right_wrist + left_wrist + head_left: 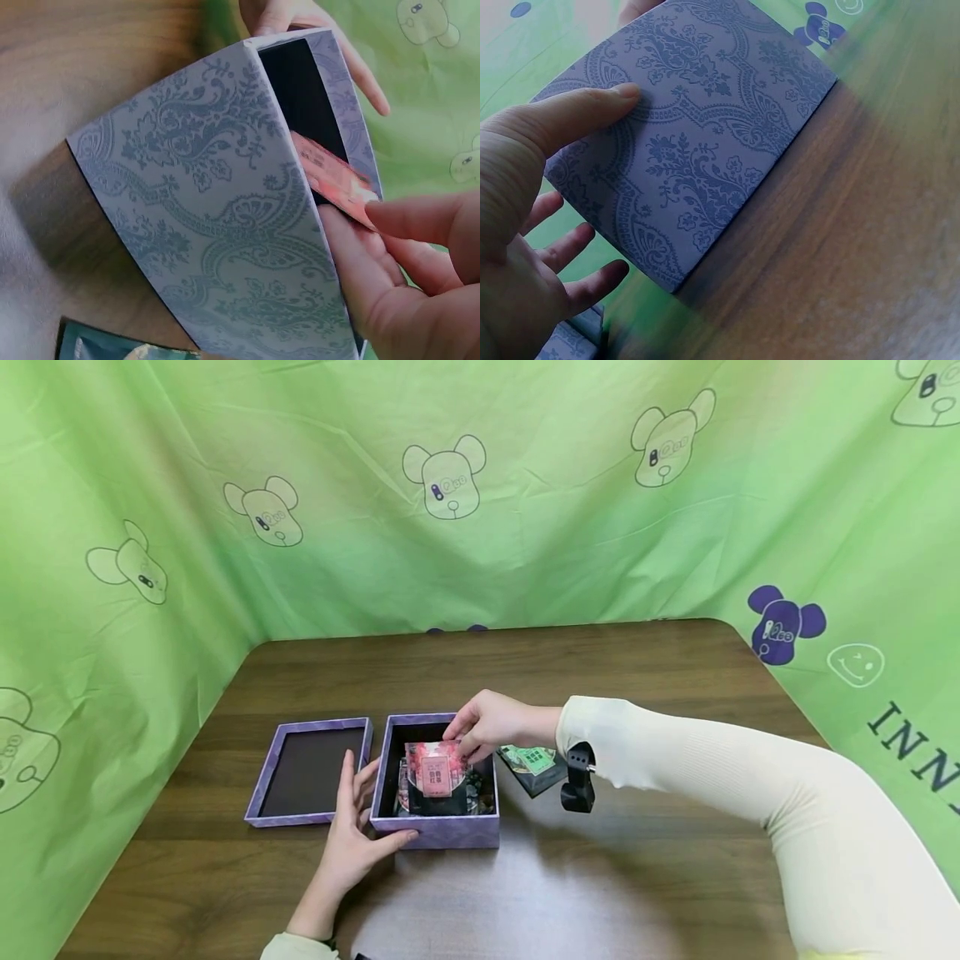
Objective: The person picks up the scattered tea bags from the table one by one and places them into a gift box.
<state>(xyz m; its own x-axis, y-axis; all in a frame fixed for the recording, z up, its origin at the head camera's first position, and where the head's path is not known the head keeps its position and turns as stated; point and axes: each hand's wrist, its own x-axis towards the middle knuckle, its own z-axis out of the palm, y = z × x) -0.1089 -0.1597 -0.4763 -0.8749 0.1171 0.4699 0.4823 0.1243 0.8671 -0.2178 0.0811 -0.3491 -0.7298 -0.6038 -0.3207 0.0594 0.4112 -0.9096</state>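
A purple patterned box (459, 835) stands open-topped on the table, with several dark sachets inside. My right hand (491, 723) reaches over its right wall and pinches the upper right corner of a pink and black sachet (437, 777) between thumb and fingers. In the right wrist view the pink sachet (334, 176) slants inside the box's opening. My left hand (354, 839) is at the box's front left corner. Its straight thumb (592, 112) rests on the patterned front wall (697, 135), while the other fingers spread loosely along the left side.
Left of the box lies its purple-rimmed lid (258, 793), dark inside facing up. A green and black sachet (534, 763) lies on the wooden table (637, 877) to the right, partly under my right wrist. Green printed cloth (525, 568) hangs behind the table.
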